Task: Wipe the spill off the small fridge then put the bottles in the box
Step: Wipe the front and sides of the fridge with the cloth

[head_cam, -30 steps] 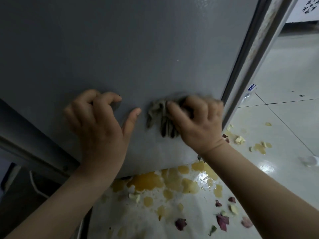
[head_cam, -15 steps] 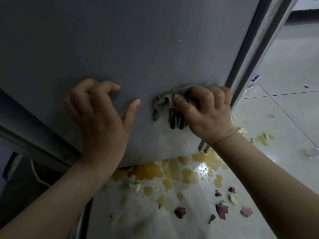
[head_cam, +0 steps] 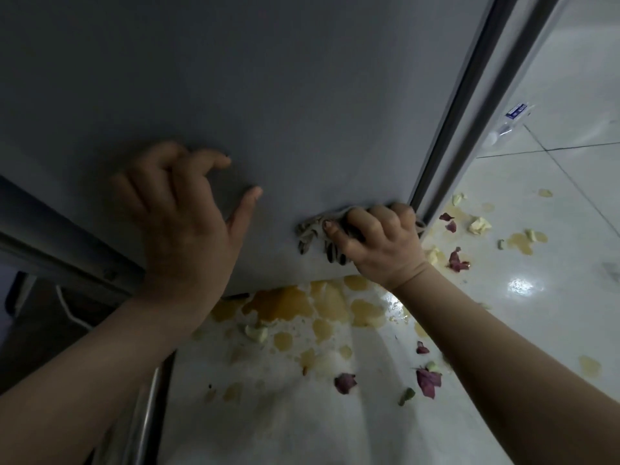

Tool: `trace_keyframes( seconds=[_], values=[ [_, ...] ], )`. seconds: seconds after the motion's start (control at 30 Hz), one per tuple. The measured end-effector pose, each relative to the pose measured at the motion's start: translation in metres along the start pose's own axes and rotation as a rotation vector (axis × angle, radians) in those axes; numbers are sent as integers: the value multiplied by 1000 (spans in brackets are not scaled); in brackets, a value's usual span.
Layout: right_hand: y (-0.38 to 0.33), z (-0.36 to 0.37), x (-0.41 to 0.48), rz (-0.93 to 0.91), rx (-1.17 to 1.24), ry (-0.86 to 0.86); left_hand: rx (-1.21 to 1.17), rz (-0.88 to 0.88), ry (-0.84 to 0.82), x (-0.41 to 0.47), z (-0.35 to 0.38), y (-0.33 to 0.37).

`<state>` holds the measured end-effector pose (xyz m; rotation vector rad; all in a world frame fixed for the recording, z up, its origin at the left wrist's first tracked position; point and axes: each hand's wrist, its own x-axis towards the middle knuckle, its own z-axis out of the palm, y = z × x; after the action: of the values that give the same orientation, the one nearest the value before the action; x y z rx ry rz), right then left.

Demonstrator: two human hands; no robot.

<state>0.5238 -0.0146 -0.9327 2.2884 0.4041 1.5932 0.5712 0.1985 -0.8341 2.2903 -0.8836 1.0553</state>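
The grey side of the small fridge (head_cam: 285, 95) fills the upper view. My right hand (head_cam: 379, 243) grips a bunched striped cloth (head_cam: 310, 234) and presses it on the fridge's lower right corner, next to the door seal. My left hand (head_cam: 181, 223) rests on the panel further left, fingers loosely curled with their tips touching the surface and thumb spread. A yellow spill (head_cam: 302, 303) lies in puddles on the white floor below the fridge edge. No bottles or box are in view.
Purple petals (head_cam: 427, 380) and pale food bits (head_cam: 478, 224) are scattered over the wet white tiles (head_cam: 553, 297). The fridge's door edge and dark seal (head_cam: 463, 95) run diagonally at the right. A metal bar (head_cam: 147, 414) and a white cord (head_cam: 73, 313) sit at lower left.
My right hand has slid the cloth rightward and down to the panel's corner by the door seal. My left hand has stayed on the panel. The camera has tilted a little.
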Motion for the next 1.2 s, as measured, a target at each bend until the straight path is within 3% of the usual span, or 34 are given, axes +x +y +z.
trace_keyframes(
  seconds=[0.4, 0.57, 0.77, 1.0, 1.2],
  values=[
    [-11, 12, -38, -213, 75, -127, 77, 74, -13, -23, 26, -4],
    [1, 3, -1, -120, 8, -8, 90, 101, -5, -25, 25, -9],
    [0, 6, 18, -63, -61, 88, 23, 33, -72, -46, 24, -12],
    [-15, 18, -22, -355, 46, -42, 29, -198, -170, -88, 26, -36],
    [-22, 20, -28, -423, 140, -114, -5, -258, -229, -106, 26, -45]
  ],
)
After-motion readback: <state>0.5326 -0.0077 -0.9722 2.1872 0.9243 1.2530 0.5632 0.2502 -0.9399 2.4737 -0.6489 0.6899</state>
